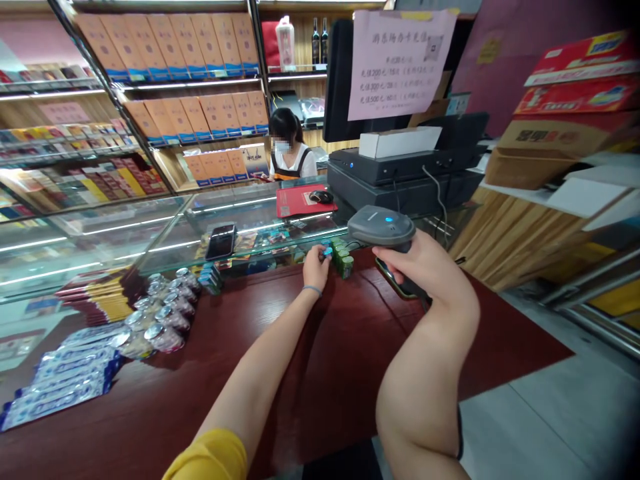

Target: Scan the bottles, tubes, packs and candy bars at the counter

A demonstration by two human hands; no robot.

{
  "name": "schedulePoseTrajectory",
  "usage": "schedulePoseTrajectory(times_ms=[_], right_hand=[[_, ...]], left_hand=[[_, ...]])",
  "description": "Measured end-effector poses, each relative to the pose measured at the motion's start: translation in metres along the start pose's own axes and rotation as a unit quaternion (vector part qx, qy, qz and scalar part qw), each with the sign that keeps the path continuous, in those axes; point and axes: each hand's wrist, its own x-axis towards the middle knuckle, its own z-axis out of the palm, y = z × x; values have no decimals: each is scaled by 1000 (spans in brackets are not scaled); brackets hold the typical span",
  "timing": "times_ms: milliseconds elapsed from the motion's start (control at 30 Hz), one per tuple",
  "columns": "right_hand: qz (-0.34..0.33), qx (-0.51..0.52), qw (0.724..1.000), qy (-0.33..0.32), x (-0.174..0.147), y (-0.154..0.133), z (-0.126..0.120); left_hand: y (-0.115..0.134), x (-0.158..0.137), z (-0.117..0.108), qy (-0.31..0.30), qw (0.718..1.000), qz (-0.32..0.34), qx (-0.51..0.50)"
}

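My right hand (425,257) is closed around the handle of a grey barcode scanner (381,225), with a blue light on its top. The scanner is held above the dark red table (240,400). At the table's back edge my left hand (315,268) has its fingers closed on a small blue item (327,252), whose kind I cannot make out. Just right of those fingers stands a row of small green containers (345,265), close together. A phone-like object (400,280) lies below the scanner, partly hidden by my right hand and the handle.
Left on the table are lidded jars (167,317), small blue-green boxes (210,277) and blue-white packets (75,367). A glass counter (175,230) behind carries a black phone (221,241), a mouse (321,197) and a monitor (340,80). Beyond it is a masked person (293,160).
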Motion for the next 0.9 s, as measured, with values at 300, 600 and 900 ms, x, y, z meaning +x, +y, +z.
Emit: schedulePoseTrajectory(times_ms=[300,600,900], right_hand=[[-29,-18,998,-47,4,-12,13],[-98,-88,983,-127,10,-39,57],[-204,-314,890,-259,-11,-95,132]], left_hand=[[16,-59,-94,95,973,-101,-184],[23,-92,-223,130,907,-223,-334],[19,-78,-273,180,853,-212,-442]])
